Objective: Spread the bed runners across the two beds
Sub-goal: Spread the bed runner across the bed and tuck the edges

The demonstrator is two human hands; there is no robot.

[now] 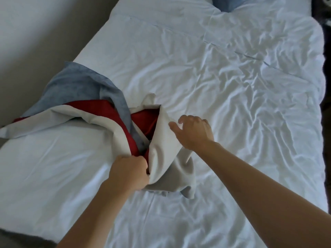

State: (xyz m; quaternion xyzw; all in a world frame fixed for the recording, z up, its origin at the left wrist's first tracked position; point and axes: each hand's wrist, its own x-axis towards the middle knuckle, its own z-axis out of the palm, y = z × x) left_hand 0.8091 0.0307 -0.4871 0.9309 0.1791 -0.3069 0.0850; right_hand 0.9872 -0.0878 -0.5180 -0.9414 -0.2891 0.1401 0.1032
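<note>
While the bed (223,83) fills nearly the whole view, its white cover creased and bare over the right half, the runner (107,119) lies bunched only on the left half. From the left edge, where a blue-grey and pale end hangs slightly over the side, the cloth runs inward toward the middle and then bends down toward the near edge. So its long axis already points roughly across the bed, from left edge to right edge, but most of its length is folded on itself, with red, blue-grey and pale faces tangled together in a heap.

At the near end of that heap, the left hand (129,171) grips a gathered bunch of the cloth, fingers curled tight round it. To the right of the heap and a little farther from the near edge, the right hand (194,131) hovers with fingers loosely spread, holding nothing; its fingertips are at or just above a pale fold (162,133), and contact cannot be made out.

Judging from this, the right hand is the nearer one to the loose pale fold. The bare half lies to the right of both hands, so the free end would need drawing rightward, toward the far right edge, while the left hand anchors.

Only one bed shows here.
</note>
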